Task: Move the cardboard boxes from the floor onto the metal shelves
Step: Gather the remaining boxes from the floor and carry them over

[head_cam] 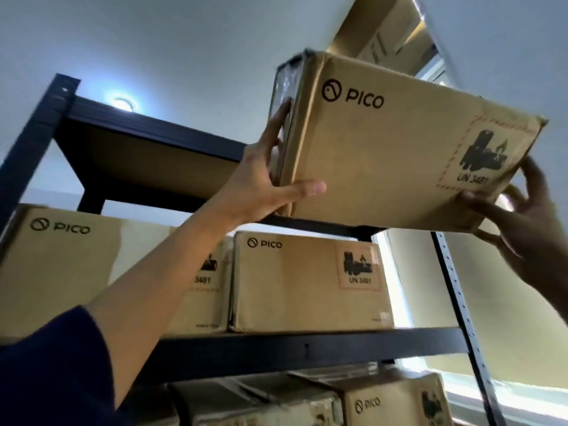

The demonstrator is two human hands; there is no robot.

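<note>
A brown cardboard box (396,149) printed PICO and UN 3481 is raised at the level of the top shelf (147,124) of a dark metal rack, tilted, its lower edge over the shelf's front rail. My left hand (264,176) presses flat on the box's left end, thumb stretched under the bottom edge. My right hand (522,222) holds the lower right corner, fingers spread round it. The box's far side is hidden.
Two PICO boxes (307,284) (70,265) stand on the middle shelf (307,345). Further boxes (393,401) fill the shelf below. A perforated upright (458,296) runs down the right. A ceiling lamp (123,103) glows at upper left. More cardboard (390,35) leans at the top.
</note>
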